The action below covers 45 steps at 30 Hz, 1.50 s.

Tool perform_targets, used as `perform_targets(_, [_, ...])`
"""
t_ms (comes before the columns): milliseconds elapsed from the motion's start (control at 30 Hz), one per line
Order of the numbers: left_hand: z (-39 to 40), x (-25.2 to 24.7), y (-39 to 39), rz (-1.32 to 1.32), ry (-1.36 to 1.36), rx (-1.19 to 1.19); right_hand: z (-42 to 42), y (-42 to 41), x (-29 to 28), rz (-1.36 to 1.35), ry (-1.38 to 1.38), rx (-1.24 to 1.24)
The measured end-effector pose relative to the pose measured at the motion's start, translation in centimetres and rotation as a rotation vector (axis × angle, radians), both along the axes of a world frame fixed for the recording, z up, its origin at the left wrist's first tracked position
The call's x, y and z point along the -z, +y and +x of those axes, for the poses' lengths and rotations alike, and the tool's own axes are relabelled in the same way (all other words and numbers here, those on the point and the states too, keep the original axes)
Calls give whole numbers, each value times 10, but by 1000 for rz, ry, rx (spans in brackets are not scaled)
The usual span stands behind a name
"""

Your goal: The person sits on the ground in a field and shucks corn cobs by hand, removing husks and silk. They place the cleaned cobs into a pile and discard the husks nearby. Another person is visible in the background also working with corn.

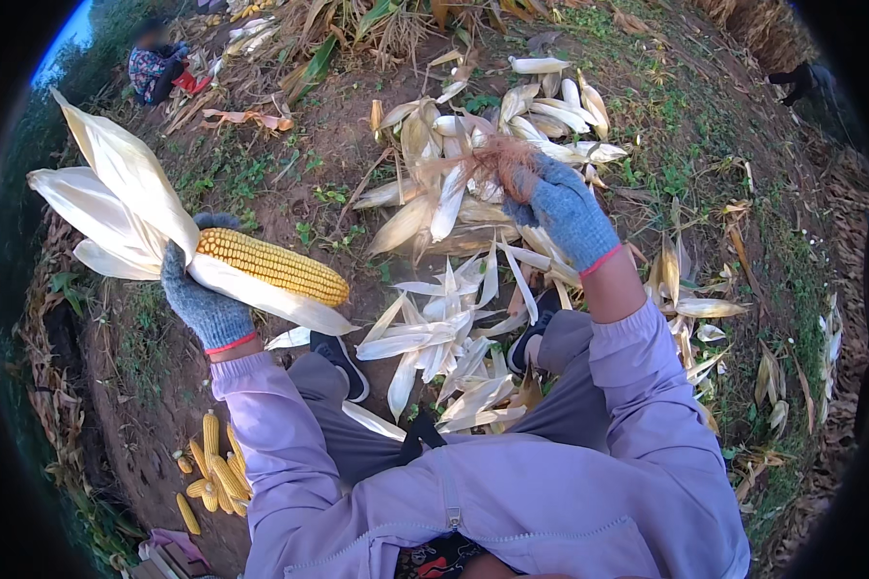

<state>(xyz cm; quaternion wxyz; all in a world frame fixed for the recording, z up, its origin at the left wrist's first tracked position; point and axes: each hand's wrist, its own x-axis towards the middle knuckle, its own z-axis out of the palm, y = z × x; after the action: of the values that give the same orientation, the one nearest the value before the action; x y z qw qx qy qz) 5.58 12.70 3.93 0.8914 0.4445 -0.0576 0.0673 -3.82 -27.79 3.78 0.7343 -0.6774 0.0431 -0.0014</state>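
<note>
My left hand (206,297), in a grey knit glove with a red cuff edge, grips the base of a yellow ear of corn (271,265). Pale husk leaves (116,210) are peeled back to the left of it, and one leaf lies along its near side. My right hand (561,206), gloved alike, is closed on a tuft of reddish-brown corn silk (492,163) over a heap of unpeeled ears (442,195). Loose pale husks (442,333) are piled on the ground between my shoes.
Several husked yellow ears (221,474) lie on the soil by my left side. A person (156,65) in red boots sits at the upper left, near more corn. Dry stalks (391,29) lie at the top. More husks (706,307) are scattered at the right.
</note>
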Motion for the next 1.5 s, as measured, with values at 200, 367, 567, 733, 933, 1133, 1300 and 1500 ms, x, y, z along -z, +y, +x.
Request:
perform_targets(200, [-34, 22, -60, -205, 170, 482, 4, 18, 2, -1243, -571, -185])
perform_targets(367, [-45, 24, -79, -268, 226, 638, 8, 31, 5, -741, -215, -370])
perform_targets(567, [-41, 39, -75, -258, 317, 635, 27, 46, 12, -1182, -367, -103])
perform_targets(733, [-46, 50, -84, -195, 549, 645, 22, 73, -2, -1132, -534, -66])
perform_targets(933, [-50, 45, -104, -50, 558, 743, 27, 72, 21, -1191, -654, 40])
perform_targets(1133, [-44, 46, -107, -126, 526, 583, 36, 56, 28, -524, -295, -9])
perform_targets(1300, [-30, 30, -98, -260, 497, 382, 25, 22, 42, -1012, -460, 269])
perform_targets(1500, [-30, 25, -104, -316, 465, 188, -5, 98, 35, -119, 83, -489])
